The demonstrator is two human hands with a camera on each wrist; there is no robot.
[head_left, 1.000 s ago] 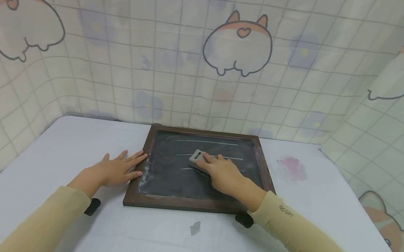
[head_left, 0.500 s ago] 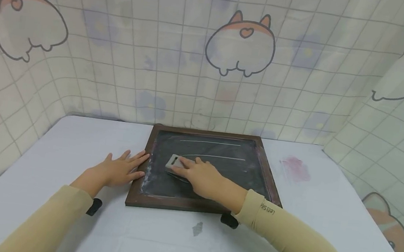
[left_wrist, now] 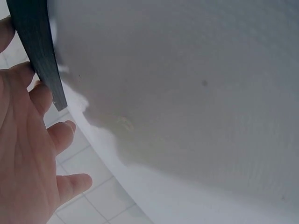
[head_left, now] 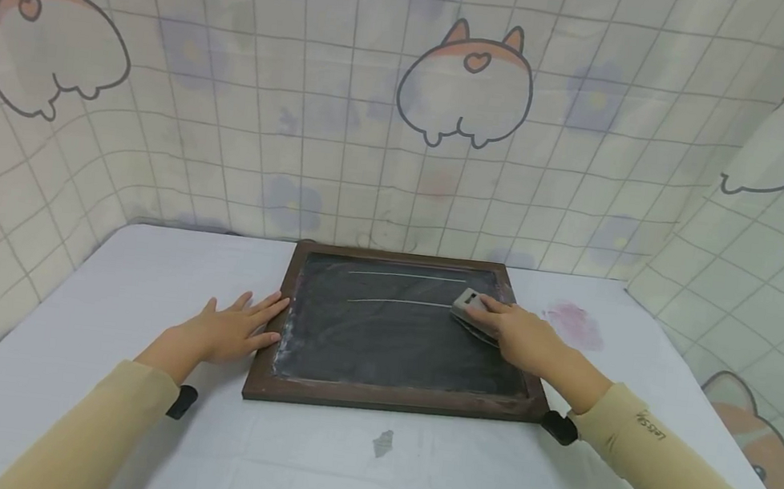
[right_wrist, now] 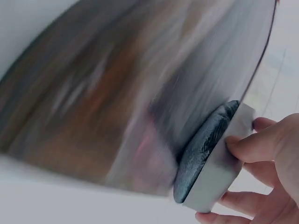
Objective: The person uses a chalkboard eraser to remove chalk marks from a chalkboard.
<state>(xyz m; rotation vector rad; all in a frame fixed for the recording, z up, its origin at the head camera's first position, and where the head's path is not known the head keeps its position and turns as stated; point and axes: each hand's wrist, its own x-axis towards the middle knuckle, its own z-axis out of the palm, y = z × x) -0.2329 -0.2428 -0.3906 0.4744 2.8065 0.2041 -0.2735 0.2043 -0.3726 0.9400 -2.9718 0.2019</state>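
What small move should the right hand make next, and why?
Probably sweep the eraser left along the lower chalk line: the right hand holds it at that line's visible right end, and the left hand touches the blackboard frame.

Right grip (head_left: 530, 339) held grey eraser (head_left: 469, 307) on chalkboard (head_left: 379, 356), near its right edge. Left grip (head_left: 225, 332) rested fingers on frame's (head_left: 264, 367) left side. Two chalk lines (head_left: 400, 302) ran across upper half. Chalkboard sat on white worktop (head_left: 295, 459).

The left hand (head_left: 220, 333) lies splayed; the right hand (head_left: 525, 337) grips.
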